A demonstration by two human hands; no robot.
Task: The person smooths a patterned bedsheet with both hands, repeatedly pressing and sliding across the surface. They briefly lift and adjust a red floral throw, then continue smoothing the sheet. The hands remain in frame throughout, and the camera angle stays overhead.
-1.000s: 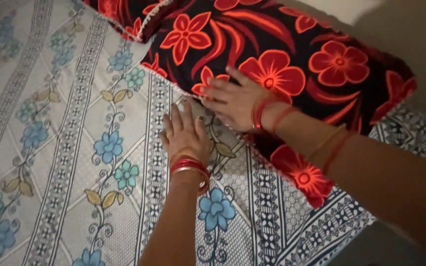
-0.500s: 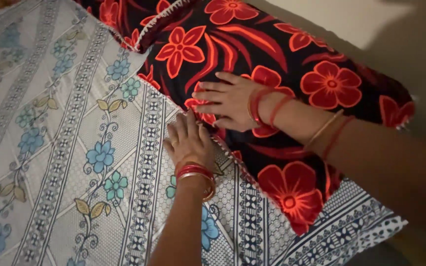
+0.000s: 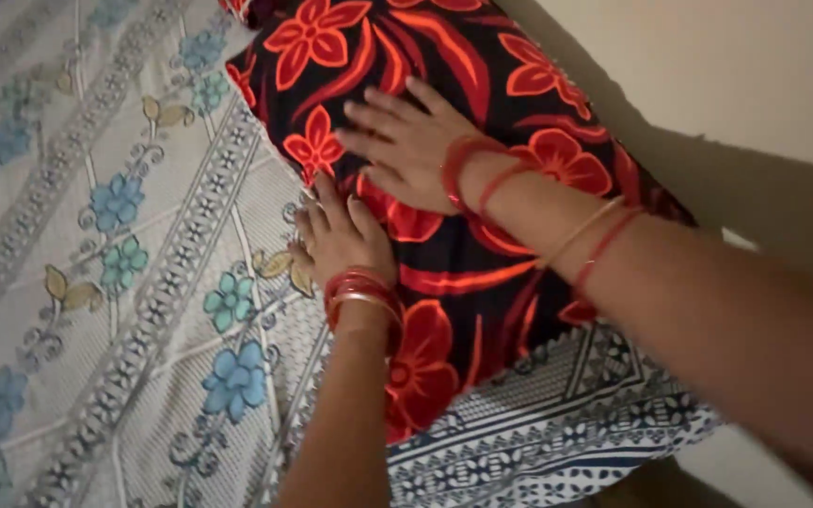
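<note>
**Pillow pushed further up the bed, both hands flat**

The bed (image 3: 96,282) is covered by a pale sheet (image 3: 143,357) printed with blue and green flowers, yellow leaves and grey patterned bands. At the lower right, the sheet's edge is seen hanging over the corner of the bed, with a darker blue-and-white geometric border. A plain cream wall (image 3: 726,85) runs along the right side.

The pillow (image 3: 482,282), black with large red flowers, lies at the head of the bed against the wall. Compared with a second ago, it is seen higher and more upright in the view, and less of the sheet's border is left showing beside it; it appears to have been shifted and pressed toward the wall, which suggests the pillow is being settled into place.

The right hand (image 3: 406,146) is laid open on top of the pillow, fingers spread, nothing gripped; it has been moved up the cover since the earlier views. The left hand (image 3: 341,235) is kept flat at the pillow's near edge, fingers together, touching both sheet and pillow, nothing held. Red bangles (image 3: 361,290) are worn on both wrists.

No packages, labels or signs are visible.
</note>
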